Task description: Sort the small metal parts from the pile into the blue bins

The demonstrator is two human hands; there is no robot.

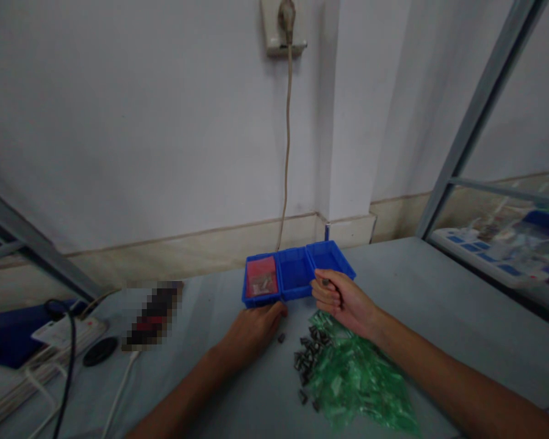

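My right hand [343, 300] is raised in front of the right end of the blue bins. Its fingers are curled closed, and a small dark metal piece [326, 281] shows between thumb and forefinger. Palm down on the table, my left hand [256, 327] lies at the front edge of the left blue bin [261, 300], its fingers loosely bent and partly hidden. One loose metal piece [281, 337] lies just right of it. Several more metal pieces [308, 353] are heaped beside a crumpled green plastic bag [361, 384], below my right hand.
The middle bin [296, 271] and right bin [330, 256] adjoin the left one, which holds a pink packet [261, 271]. A blurred-out object [153, 317] with a white cable, a black disc [100, 352] and a power strip [68, 332] are at left. Metal posts [478, 110] flank the table.
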